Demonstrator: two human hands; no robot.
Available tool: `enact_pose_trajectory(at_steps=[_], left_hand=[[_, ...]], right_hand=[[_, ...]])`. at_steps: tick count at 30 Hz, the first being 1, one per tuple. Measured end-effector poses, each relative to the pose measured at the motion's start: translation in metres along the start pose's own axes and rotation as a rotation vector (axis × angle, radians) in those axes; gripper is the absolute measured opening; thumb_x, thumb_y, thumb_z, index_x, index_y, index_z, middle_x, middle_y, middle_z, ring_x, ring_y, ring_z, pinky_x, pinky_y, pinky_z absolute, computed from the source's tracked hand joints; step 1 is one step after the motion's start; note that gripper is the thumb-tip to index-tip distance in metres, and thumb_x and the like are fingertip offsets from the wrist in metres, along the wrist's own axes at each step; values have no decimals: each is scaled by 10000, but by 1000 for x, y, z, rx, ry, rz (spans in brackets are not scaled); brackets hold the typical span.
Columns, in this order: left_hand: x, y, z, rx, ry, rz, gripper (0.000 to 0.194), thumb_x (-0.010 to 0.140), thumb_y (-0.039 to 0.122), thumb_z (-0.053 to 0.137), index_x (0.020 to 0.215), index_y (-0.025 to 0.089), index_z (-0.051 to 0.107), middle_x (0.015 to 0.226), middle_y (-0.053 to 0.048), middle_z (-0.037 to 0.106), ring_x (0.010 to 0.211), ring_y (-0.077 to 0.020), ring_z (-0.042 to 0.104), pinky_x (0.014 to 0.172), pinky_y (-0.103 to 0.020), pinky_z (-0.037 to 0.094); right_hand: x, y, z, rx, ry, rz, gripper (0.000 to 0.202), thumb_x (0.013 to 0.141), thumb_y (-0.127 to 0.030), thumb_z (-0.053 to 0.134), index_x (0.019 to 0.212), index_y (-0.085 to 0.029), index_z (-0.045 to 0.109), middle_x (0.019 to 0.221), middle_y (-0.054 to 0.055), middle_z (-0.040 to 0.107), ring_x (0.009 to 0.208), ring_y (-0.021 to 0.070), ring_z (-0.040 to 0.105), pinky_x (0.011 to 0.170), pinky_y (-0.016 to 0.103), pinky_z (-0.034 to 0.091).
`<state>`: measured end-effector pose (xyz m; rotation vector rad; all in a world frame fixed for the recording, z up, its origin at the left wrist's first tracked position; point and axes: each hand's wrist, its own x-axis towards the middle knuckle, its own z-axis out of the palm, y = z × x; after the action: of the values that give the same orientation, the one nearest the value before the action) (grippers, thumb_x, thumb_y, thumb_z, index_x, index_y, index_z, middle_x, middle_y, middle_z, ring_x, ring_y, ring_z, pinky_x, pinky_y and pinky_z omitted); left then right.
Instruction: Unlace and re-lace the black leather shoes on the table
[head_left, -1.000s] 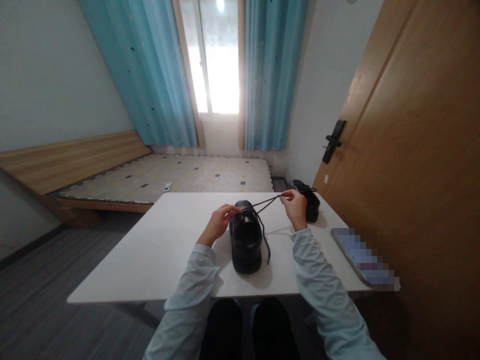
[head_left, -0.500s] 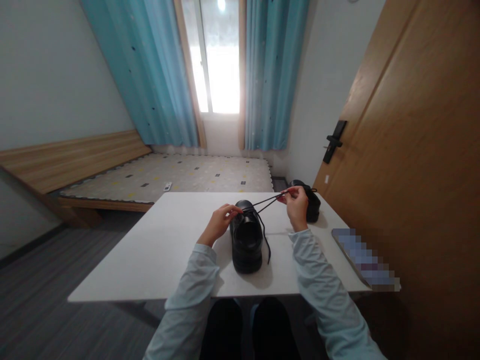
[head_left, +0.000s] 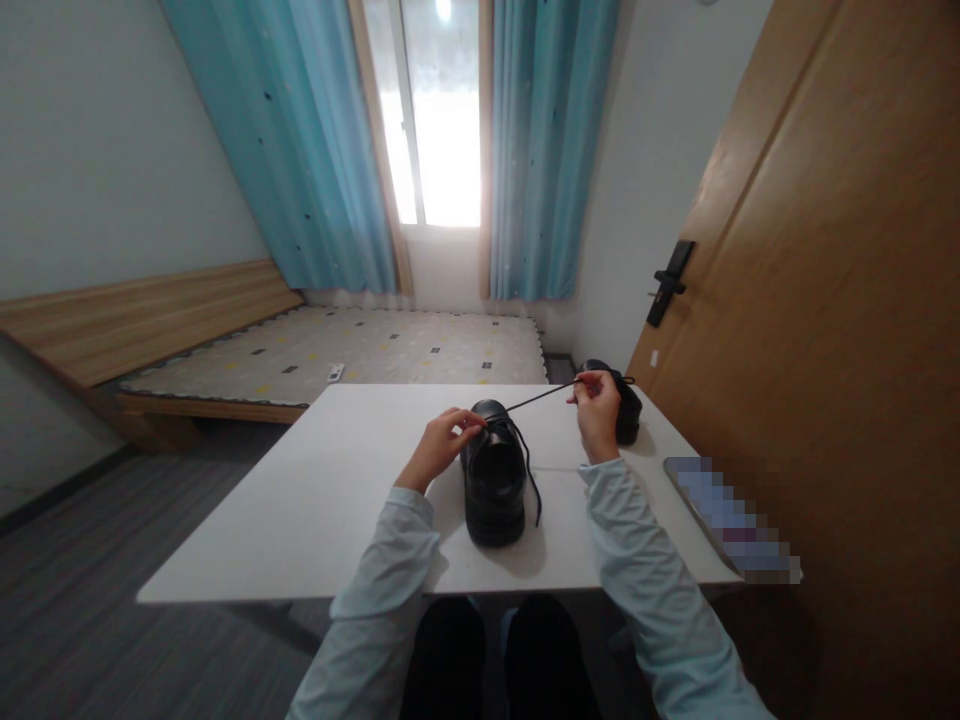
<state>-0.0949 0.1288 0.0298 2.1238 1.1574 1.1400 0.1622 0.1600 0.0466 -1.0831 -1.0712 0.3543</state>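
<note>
A black lace-up shoe stands upright on the white table, its heel toward me. My left hand is at the shoe's left side, its fingers pinched at the lacing; what lies between the fingertips is too small to make out. My right hand is closed on the end of a black shoelace, which runs taut from the shoe up to the right. Another lace end hangs down the shoe's right side onto the table. Behind my right hand is a second black shoe, partly hidden.
The white table has a flat, pixelated object on its right edge. Beyond the table is a bed with a small white remote on it. A wooden door stands at the right.
My right hand has shifted slightly right. Two strands ran from the shoe to it before; now a single one does. My left hand has barely moved.
</note>
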Motion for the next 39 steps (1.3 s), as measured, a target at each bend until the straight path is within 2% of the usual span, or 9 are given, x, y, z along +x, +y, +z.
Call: enact_pose_trajectory(at_steps=[9, 17, 22, 25, 32, 39], left_hand=[[1, -3, 3, 7, 62, -45, 183, 822, 311, 564, 958, 195, 603, 888, -43, 657, 786, -151, 611, 646, -260, 507], [3, -10, 3, 121, 135, -35, 149, 819, 265, 580, 943, 188, 608, 841, -37, 642, 737, -148, 607, 658, -268, 497], [3, -11, 2, 175, 148, -8, 85, 831, 222, 564, 880, 185, 624, 836, -34, 609, 730, -144, 594, 701, -278, 493], [3, -11, 2, 184, 176, -8, 117, 842, 178, 529, 905, 188, 627, 847, -34, 599, 735, -143, 595, 730, -282, 490], [3, -9, 2, 222, 134, -8, 185, 847, 165, 519, 950, 216, 665, 931, -46, 618, 844, -174, 607, 798, -306, 476], [3, -8, 2, 194, 123, -16, 164, 832, 143, 533, 908, 210, 663, 919, -41, 639, 807, -167, 617, 786, -303, 483]], right_hand=[[-2, -7, -2, -62, -58, -42, 136, 686, -233, 488, 792, -178, 554, 748, 13, 572, 614, 132, 504, 576, 258, 428], [-9, -14, 4, -7, -210, -50, 195, 639, -179, 448, 795, -180, 565, 705, 4, 548, 613, 136, 499, 566, 259, 417], [-14, -18, 8, -54, -376, -45, 148, 653, -188, 458, 748, -180, 571, 713, 17, 590, 599, 135, 515, 569, 267, 428], [-20, -19, 12, -132, -510, -70, 117, 693, -205, 504, 756, -171, 596, 752, 31, 619, 631, 137, 538, 588, 270, 442], [-35, -16, 20, -220, -797, -178, 147, 768, -240, 598, 885, -160, 638, 919, 51, 617, 717, 115, 571, 598, 234, 484], [-35, -14, 21, -240, -872, -171, 165, 794, -208, 576, 923, -156, 664, 934, 58, 602, 752, 118, 578, 608, 232, 493]])
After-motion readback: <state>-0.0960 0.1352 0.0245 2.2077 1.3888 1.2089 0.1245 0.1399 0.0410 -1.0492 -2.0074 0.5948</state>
